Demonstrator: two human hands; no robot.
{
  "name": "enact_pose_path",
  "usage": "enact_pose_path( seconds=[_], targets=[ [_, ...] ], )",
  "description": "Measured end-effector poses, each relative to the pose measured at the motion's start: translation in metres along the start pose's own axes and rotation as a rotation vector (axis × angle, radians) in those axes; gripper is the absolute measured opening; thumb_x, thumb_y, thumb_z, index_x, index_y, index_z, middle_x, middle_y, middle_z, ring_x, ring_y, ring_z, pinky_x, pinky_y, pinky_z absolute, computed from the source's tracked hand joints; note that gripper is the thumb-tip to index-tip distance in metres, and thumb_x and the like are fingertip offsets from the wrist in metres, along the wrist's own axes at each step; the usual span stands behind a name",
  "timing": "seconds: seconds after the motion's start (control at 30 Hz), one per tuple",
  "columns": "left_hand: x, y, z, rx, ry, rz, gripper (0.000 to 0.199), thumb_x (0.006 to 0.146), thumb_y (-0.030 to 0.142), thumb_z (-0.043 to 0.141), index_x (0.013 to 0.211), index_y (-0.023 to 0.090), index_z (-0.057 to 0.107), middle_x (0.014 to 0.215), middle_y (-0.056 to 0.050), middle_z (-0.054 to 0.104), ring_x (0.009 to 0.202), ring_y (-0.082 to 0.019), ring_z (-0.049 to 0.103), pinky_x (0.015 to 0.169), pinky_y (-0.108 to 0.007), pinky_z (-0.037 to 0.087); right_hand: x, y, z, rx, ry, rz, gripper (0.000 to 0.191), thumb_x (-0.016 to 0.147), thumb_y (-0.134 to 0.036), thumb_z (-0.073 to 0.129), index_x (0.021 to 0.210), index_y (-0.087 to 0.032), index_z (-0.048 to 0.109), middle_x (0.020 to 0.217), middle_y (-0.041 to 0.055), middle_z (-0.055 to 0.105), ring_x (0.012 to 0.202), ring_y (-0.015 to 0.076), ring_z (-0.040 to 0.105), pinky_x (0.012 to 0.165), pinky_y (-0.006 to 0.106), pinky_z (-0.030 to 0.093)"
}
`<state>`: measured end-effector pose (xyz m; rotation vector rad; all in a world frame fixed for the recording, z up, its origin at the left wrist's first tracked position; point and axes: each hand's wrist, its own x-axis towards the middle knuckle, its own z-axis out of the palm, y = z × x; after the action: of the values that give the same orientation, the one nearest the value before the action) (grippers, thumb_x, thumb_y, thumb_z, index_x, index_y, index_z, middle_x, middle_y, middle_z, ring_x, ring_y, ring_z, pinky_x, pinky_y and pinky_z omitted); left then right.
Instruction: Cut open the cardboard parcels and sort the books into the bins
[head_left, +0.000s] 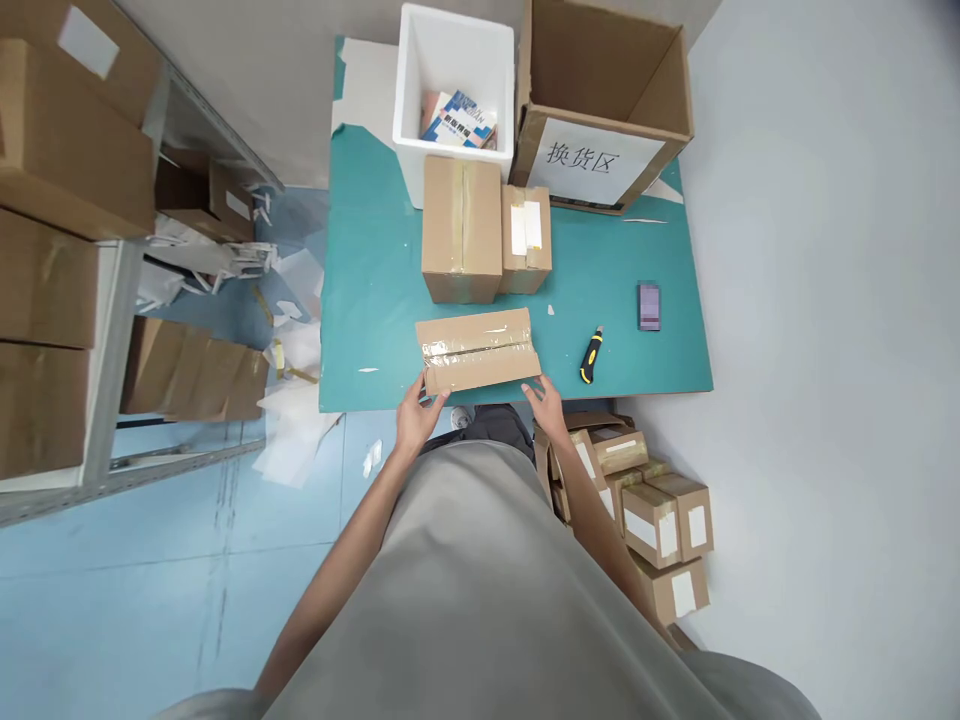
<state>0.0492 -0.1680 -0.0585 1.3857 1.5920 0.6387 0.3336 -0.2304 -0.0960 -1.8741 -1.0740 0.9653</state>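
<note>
A long, low cardboard box [480,375] lies near the front edge of the green table, shiny tape running along the middle of its upper side. My left hand [418,415] grips its front left corner, thumb at the near side and fingers around the left end. At the front right corner, my right hand [546,405] holds the box between thumb and fingers. To the right of it is a black and yellow utility knife [591,356]. Behind it stand a taped cardboard carton [442,225] and a smaller carton [517,262] with white labels.
On the green table [375,270], a white foam bin [416,165] with booklets [459,122] and a large open carton [531,150] stand at the back. A phone [649,306] lies right. Boxes [652,520] are piled below; shelving [112,350] and paper scraps [296,430] are left.
</note>
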Motion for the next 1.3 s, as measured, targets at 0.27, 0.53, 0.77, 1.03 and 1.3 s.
enact_pose_path(
  seconds=[0.27, 0.53, 0.77, 1.03, 1.3],
  targets=[
    [0.013, 0.008, -0.017, -0.099, 0.177, 0.041, 0.071, 0.092, 0.039, 0.077, 0.156, 0.018, 0.054, 0.128, -0.013, 0.078, 0.120, -0.028, 0.074, 0.112, -0.043, 0.054, 0.012, -0.036, -0.033, -0.090, 0.060, -0.169, 0.065, 0.104, -0.064, 0.051, 0.151, -0.021, 0.062, 0.150, 0.0157, 0.062, 0.139, 0.0277, 0.059, 0.117, 0.044, 0.051],
    [0.092, -0.004, 0.009, -0.101, 0.197, -0.031, 0.034, 0.093, 0.041, 0.073, 0.111, 0.013, 0.080, 0.115, -0.015, 0.081, 0.103, -0.027, 0.077, 0.097, -0.038, 0.058, 0.057, -0.019, -0.012, -0.053, 0.049, -0.067, 0.077, 0.095, -0.068, 0.059, 0.152, -0.016, 0.061, 0.148, 0.0207, 0.062, 0.128, 0.0335, 0.066, 0.109, 0.050, 0.057],
    [0.097, -0.039, 0.008, -0.206, 0.076, -0.077, 0.047, 0.099, 0.039, 0.058, 0.136, 0.012, 0.069, 0.138, -0.018, 0.072, 0.113, -0.027, 0.074, 0.102, -0.041, 0.058, 0.060, 0.007, -0.027, 0.061, 0.106, 0.053, 0.077, 0.090, -0.076, 0.058, 0.131, -0.012, 0.073, 0.133, 0.0213, 0.074, 0.120, 0.0340, 0.072, 0.105, 0.049, 0.059],
    [0.038, -0.067, 0.014, -0.086, -0.056, -0.208, 0.039, 0.076, 0.017, 0.068, 0.114, 0.015, 0.079, 0.113, -0.012, 0.081, 0.106, -0.031, 0.076, 0.098, -0.043, 0.060, 0.002, 0.040, -0.009, 0.120, 0.052, 0.204, 0.055, 0.081, -0.061, 0.070, 0.111, -0.017, 0.079, 0.119, 0.0156, 0.081, 0.114, 0.0336, 0.075, 0.103, 0.051, 0.058],
    [0.043, -0.039, 0.004, -0.051, -0.013, -0.162, 0.032, 0.081, 0.035, 0.075, 0.105, 0.015, 0.082, 0.113, -0.012, 0.081, 0.099, -0.028, 0.076, 0.094, -0.038, 0.059, 0.007, 0.010, -0.001, 0.093, 0.120, 0.100, 0.054, 0.083, -0.061, 0.068, 0.106, -0.014, 0.081, 0.119, 0.0178, 0.079, 0.112, 0.0320, 0.074, 0.100, 0.046, 0.059]
  ],
)
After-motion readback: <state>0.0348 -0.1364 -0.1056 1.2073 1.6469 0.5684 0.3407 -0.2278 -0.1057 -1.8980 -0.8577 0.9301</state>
